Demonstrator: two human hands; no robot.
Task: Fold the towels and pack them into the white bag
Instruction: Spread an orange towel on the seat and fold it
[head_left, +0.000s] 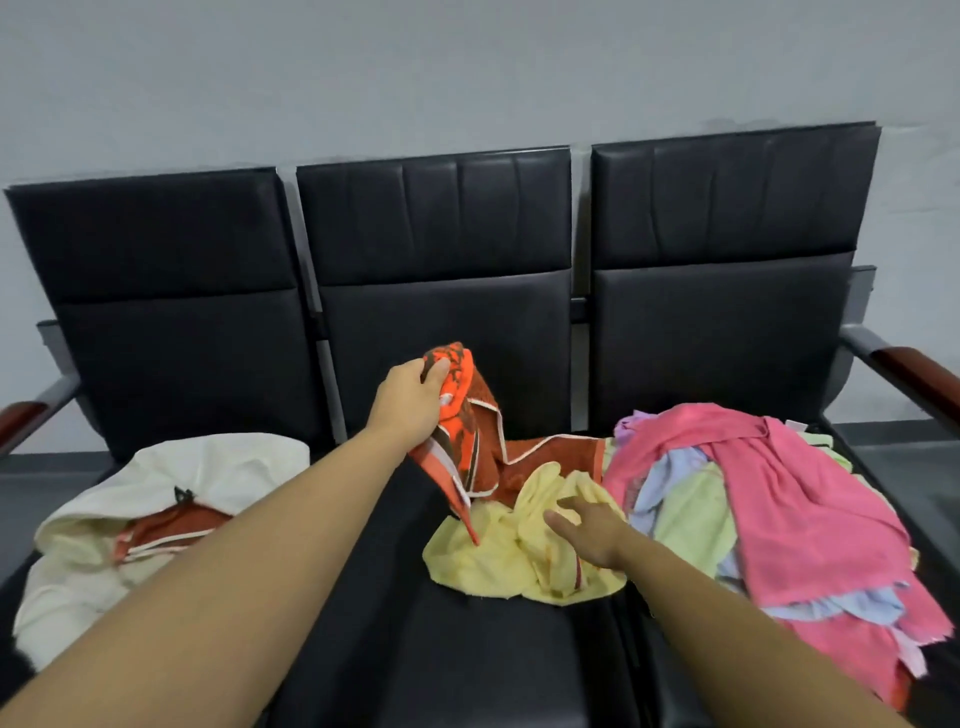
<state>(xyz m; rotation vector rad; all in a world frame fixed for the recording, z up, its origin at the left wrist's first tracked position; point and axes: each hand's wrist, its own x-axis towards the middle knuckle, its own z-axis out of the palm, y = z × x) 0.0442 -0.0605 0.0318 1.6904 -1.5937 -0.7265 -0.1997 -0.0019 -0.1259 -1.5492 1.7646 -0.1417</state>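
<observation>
My left hand grips one end of an orange and brown patterned towel and holds it lifted above the middle seat. The towel's other end trails down onto a crumpled yellow towel. My right hand lies on the yellow towel with fingers spread. On the right seat is a pile of towels with a large pink one on top and blue, green and purple ones beneath. The white bag lies open on the left seat with a folded orange-brown towel showing inside.
All of this sits on a black three-seat bench against a grey wall. Wood-capped armrests stand at both ends. Bare black cushion lies in front of the yellow towel.
</observation>
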